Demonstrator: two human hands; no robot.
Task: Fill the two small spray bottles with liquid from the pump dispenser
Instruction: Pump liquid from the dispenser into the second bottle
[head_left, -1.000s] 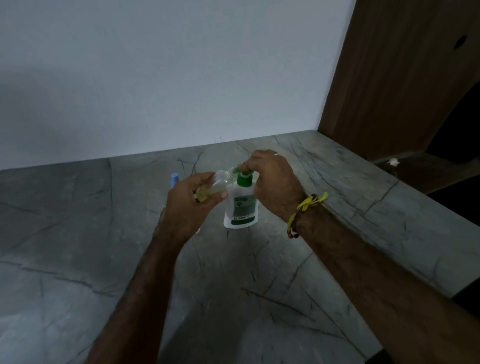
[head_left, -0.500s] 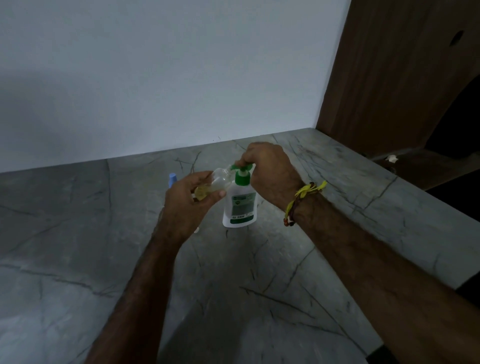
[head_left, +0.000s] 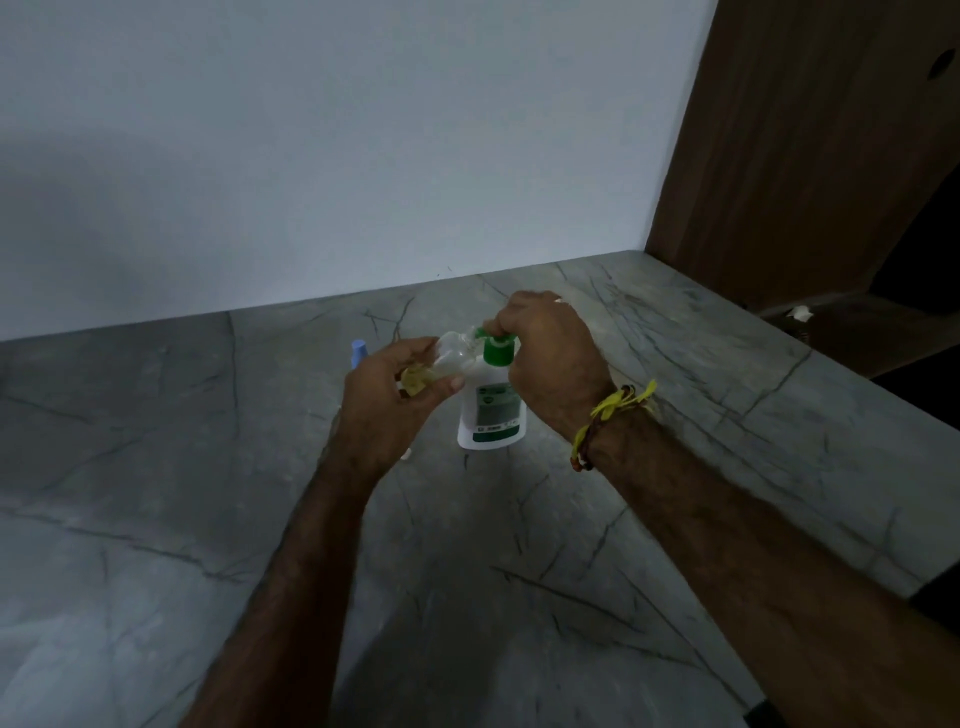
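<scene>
1. Pump dispenser (head_left: 491, 410): white bottle, green pump head, green-and-white label. Stands upright on the grey veined counter (head_left: 675, 415), near the middle. Same spot as 0.5 s ago.
2. Right hand (head_left: 550, 358) sits over the pump head, fingers (head_left: 501, 325) curled down on the green top, gripping and pressing it. Grip unchanged from the earlier frames; the hand looks slightly lower on the pump than 0.5 s ago, closer to its place 1.0 s ago.
3. Left hand (head_left: 387, 400) holds a small clear spray bottle (head_left: 447, 358) tilted, its open neck up against the pump nozzle. Its fingers and thumb wrap the lower body of the bottle. Same hold as before.
4. Yellowish liquid shows at the low end of the small bottle, inside the left hand's grasp. Level change since the earlier frames: cannot tell.
5. Blue-capped bottle (head_left: 358, 351) stands on the counter behind the left hand, mostly hidden; only the blue cap and a bit of the neck show. Not moved.
6. Yellow thread band (head_left: 618, 405) on the right wrist, with a darker band just below it.
7. Background: pale wall (head_left: 311, 156) behind the counter, brown wooden panel (head_left: 805, 156) on the right. The view sits about as in the earlier frames, barely shifted.
</scene>
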